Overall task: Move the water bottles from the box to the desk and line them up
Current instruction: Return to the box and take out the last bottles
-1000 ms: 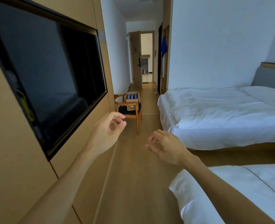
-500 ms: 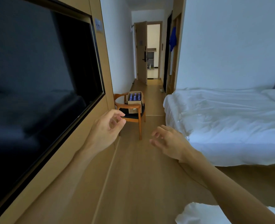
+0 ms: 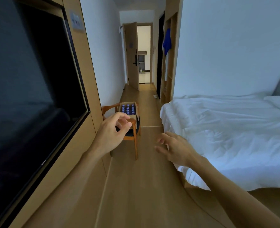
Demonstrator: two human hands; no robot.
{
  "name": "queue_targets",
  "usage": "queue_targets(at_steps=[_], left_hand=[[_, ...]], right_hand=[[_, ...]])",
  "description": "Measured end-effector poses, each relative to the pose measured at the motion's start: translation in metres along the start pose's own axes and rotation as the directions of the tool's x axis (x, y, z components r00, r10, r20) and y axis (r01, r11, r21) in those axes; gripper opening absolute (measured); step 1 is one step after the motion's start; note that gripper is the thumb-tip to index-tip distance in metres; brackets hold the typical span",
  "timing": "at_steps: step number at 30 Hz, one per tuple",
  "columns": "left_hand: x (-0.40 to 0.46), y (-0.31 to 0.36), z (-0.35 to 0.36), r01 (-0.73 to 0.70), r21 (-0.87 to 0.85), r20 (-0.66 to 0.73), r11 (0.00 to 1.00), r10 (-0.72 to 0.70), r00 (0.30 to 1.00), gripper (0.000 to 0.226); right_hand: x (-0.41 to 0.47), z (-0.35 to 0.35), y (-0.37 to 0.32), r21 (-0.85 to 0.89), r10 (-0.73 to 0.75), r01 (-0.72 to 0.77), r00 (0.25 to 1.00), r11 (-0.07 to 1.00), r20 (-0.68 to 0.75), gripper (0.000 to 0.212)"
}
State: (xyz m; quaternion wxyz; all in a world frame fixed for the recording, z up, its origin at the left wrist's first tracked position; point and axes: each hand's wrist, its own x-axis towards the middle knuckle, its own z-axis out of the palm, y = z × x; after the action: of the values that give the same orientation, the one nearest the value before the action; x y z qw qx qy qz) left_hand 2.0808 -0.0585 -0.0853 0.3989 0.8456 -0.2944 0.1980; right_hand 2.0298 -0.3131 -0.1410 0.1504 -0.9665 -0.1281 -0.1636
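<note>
A cardboard box (image 3: 133, 116) stands on a wooden chair (image 3: 135, 139) against the left wall, some way ahead down the room. Several water bottles with blue caps (image 3: 127, 108) fill the box. My left hand (image 3: 112, 134) is raised in front of the chair, its fingers loosely curled and holding nothing; it overlaps the chair's seat in the view. My right hand (image 3: 177, 149) hangs lower and to the right, fingers relaxed and empty. Both hands are well short of the box. No desk is in view.
A large black TV screen (image 3: 30, 89) is set in the wooden wall panel on the left. A bed with white sheets (image 3: 226, 132) fills the right side. A wooden floor strip (image 3: 145, 186) runs between them toward an open door (image 3: 132, 55).
I have moved forward down the room: the chair and box look larger and closer, and the nearer bed has dropped out of view. Both hands keep the same loose pose.
</note>
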Motion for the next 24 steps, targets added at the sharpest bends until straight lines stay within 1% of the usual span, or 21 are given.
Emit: queue_targets(at_steps=[5,13,19,24], left_hand=[[0.079,-0.053,0.037,-0.012,-0.021,0.025,1.0,0.012,1.0,0.014],[0.209,-0.133,0.109,-0.013,-0.019,0.011,1.0,0.014,1.0,0.015],[0.312,-0.19,0.154,0.053,0.019,-0.009,0.998,-0.053,0.999,0.017],[0.382,-0.239,0.18,0.096,0.02,-0.016,0.995,-0.095,0.995,0.016]], right_hand=[[0.072,0.027,0.053,0.007,0.021,-0.021,1.0,1.0,0.001,0.032],[0.204,0.077,0.161,0.034,-0.018,0.018,1.0,0.999,-0.023,0.033],[0.314,0.102,0.247,0.078,-0.029,0.028,1.0,0.997,0.009,0.027],[0.396,0.125,0.297,0.106,-0.063,0.059,0.997,0.993,0.041,0.021]])
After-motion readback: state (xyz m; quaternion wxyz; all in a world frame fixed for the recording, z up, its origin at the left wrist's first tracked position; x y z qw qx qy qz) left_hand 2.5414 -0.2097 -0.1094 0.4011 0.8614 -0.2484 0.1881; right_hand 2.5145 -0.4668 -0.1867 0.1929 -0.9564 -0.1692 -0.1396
